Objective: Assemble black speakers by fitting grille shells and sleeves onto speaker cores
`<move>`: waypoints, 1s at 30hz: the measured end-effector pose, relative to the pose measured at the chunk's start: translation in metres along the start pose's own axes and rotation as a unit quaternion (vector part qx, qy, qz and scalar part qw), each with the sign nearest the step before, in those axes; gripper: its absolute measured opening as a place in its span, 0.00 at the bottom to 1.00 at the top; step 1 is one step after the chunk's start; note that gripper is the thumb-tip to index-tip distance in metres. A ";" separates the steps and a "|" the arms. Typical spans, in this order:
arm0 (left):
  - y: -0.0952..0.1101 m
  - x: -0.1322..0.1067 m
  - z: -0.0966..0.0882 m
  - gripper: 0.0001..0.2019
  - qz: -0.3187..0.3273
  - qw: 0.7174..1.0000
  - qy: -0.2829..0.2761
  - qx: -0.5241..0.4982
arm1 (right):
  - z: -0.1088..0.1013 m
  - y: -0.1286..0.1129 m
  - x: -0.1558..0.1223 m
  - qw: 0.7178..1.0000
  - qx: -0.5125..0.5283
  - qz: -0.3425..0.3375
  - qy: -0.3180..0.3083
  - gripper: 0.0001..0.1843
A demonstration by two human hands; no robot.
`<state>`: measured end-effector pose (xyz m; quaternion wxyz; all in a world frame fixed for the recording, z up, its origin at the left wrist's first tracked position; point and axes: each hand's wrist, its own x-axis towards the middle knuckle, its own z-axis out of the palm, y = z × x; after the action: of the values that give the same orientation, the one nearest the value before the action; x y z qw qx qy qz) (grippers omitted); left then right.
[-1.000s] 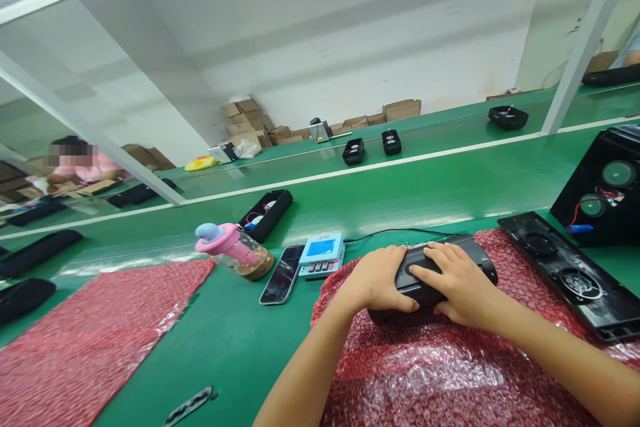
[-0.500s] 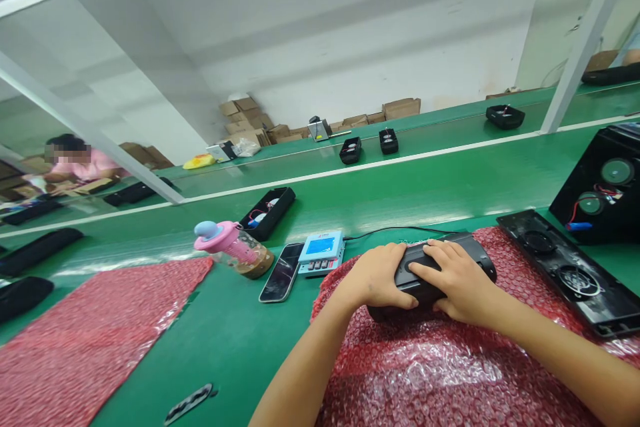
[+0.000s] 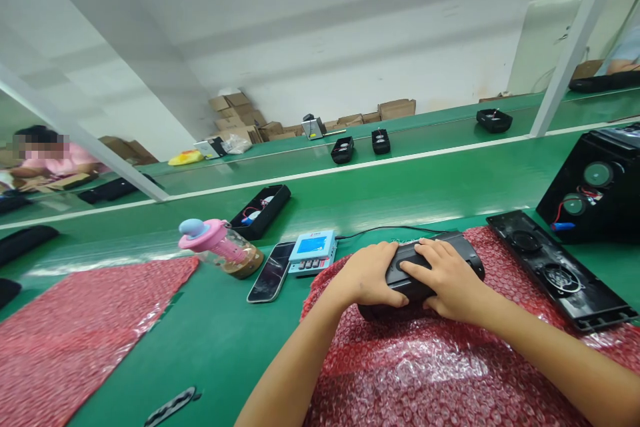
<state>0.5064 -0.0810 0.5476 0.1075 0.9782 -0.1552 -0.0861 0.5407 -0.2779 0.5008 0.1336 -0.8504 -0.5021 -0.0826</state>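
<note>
A black oblong speaker case (image 3: 459,250) lies on red bubble wrap (image 3: 400,373), set at a slant. My left hand (image 3: 374,275) wraps its left end, thumb along the near side and fingers over the far edge. On the top and near side rests my right hand (image 3: 447,280), fingers curled over the case and thumb low at the front. Both hands cover much of its top. To their right lies a black panel with round speaker openings (image 3: 560,270), partly on the wrap.
Left of my hands are a light-blue tester (image 3: 313,250) with a cable, a phone (image 3: 271,272) and a pink-lidded cup (image 3: 225,247). Open black casings (image 3: 263,210) sit on the green belt. Stacked housings (image 3: 593,187) stand right. A person in pink (image 3: 60,157) works far left.
The whole view has shifted slightly, so things appear a little farther left. Both hands keep the same hold on the speaker case.
</note>
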 end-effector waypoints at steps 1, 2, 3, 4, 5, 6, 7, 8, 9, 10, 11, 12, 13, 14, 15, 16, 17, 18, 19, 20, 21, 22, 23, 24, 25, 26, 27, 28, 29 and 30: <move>0.000 0.000 0.000 0.37 0.000 1.000 0.001 -0.001 | 0.000 0.000 0.000 1.000 0.000 0.000 0.001 0.41; 0.000 0.000 0.000 0.37 0.000 1.000 0.003 -0.002 | 0.000 0.000 0.000 1.000 0.001 0.000 0.002 0.41; 0.000 0.000 0.000 0.37 0.001 1.000 0.004 -0.004 | 0.000 0.000 0.000 1.000 0.002 0.000 0.004 0.41; 0.000 0.000 0.000 0.37 0.001 1.000 0.005 -0.004 | 0.000 0.000 0.000 1.000 0.002 0.000 0.006 0.41; 0.000 0.000 0.000 0.37 0.000 1.000 0.005 -0.005 | 0.000 0.000 0.000 1.000 0.002 0.000 0.006 0.42; 0.000 0.000 0.000 0.37 0.000 1.000 0.005 -0.005 | 0.000 0.000 0.000 1.000 0.002 0.000 0.005 0.42; 0.000 0.000 0.000 0.37 0.000 1.000 0.005 -0.005 | 0.000 0.000 0.001 1.000 0.001 0.000 0.004 0.42; 0.000 0.000 0.000 0.37 -0.001 1.000 0.005 -0.005 | 0.000 0.000 0.001 1.000 0.001 -0.001 0.003 0.42; 0.000 0.000 0.000 0.37 -0.001 1.000 0.005 -0.004 | 0.000 -0.001 0.001 1.000 0.002 -0.001 0.002 0.42; 0.000 0.000 0.000 0.37 -0.001 1.000 0.004 -0.003 | 0.001 -0.001 0.001 1.000 0.003 -0.001 0.002 0.41; 0.000 -0.001 0.000 0.37 -0.001 1.000 0.004 -0.002 | 0.001 -0.001 0.001 1.000 0.005 -0.001 0.003 0.41; 0.000 -0.001 0.000 0.37 -0.002 1.000 0.003 0.000 | 0.002 -0.001 0.001 1.000 0.006 -0.001 0.004 0.41; 0.000 -0.001 0.000 0.37 -0.003 1.000 0.002 0.002 | 0.002 -0.001 0.000 1.000 0.007 0.000 0.004 0.41; 0.000 -0.001 0.000 0.37 -0.004 1.000 0.002 0.004 | 0.003 -0.001 0.000 1.000 0.008 0.001 0.003 0.41; 0.001 -0.001 0.000 0.36 -0.004 1.000 0.001 0.006 | 0.003 -0.001 0.000 1.000 0.009 0.001 0.002 0.41; 0.001 -0.001 0.000 0.36 -0.005 1.000 0.001 0.007 | 0.003 -0.001 0.000 1.000 0.010 0.002 -0.001 0.41; 0.001 -0.001 0.000 0.35 -0.005 1.000 0.001 0.007 | 0.003 -0.001 0.001 1.000 0.011 0.003 -0.003 0.41; 0.000 -0.001 0.001 0.35 -0.006 1.000 0.000 0.008 | 0.003 -0.001 0.001 1.000 0.012 0.003 -0.005 0.41; 0.000 -0.001 0.001 0.36 -0.006 1.000 -0.001 0.007 | 0.002 -0.001 0.001 1.000 0.013 0.004 -0.007 0.41; 0.000 -0.001 0.001 0.36 -0.006 1.000 -0.002 0.006 | 0.002 -0.002 0.001 1.000 0.014 0.005 -0.009 0.41; 0.000 -0.001 0.001 0.37 -0.007 1.000 -0.004 0.006 | 0.001 -0.002 0.001 1.000 0.015 0.005 -0.009 0.41; 0.000 -0.002 0.002 0.38 -0.007 1.000 -0.005 0.005 | 0.001 -0.002 0.001 1.000 0.017 0.005 -0.008 0.41; 0.000 -0.002 0.002 0.39 -0.008 1.000 -0.007 0.004 | 0.001 -0.002 0.001 1.000 0.018 0.003 -0.006 0.42; 0.000 -0.002 0.001 0.39 -0.010 1.000 -0.008 0.004 | 0.002 -0.002 0.000 1.000 0.018 -0.001 -0.001 0.42; 0.000 -0.002 0.001 0.40 -0.012 1.000 -0.010 0.003 | 0.003 -0.002 0.000 1.000 0.019 -0.005 0.005 0.42; 0.001 -0.003 0.001 0.41 -0.013 1.000 -0.011 0.003 | 0.004 -0.001 -0.001 1.000 0.020 -0.007 0.011 0.42; 0.001 -0.003 0.000 0.42 -0.015 1.000 -0.014 0.002 | 0.006 -0.001 -0.002 1.000 0.021 -0.009 0.018 0.41; 0.002 -0.003 -0.001 0.42 -0.016 1.000 -0.016 0.002 | 0.007 -0.001 -0.003 0.999 0.022 -0.009 0.026 0.41; 0.003 -0.004 -0.001 0.43 -0.017 1.000 -0.018 0.001 | 0.009 0.000 -0.004 0.999 0.023 -0.009 0.031 0.40; 0.003 -0.004 -0.001 0.43 -0.019 1.000 -0.020 0.001 | 0.010 0.000 -0.004 0.999 0.024 -0.009 0.036 0.39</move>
<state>0.5023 -0.0825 0.5503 0.1020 0.9792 -0.1388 -0.1071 0.5387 -0.2781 0.4900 0.1714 -0.8388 -0.5065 -0.1025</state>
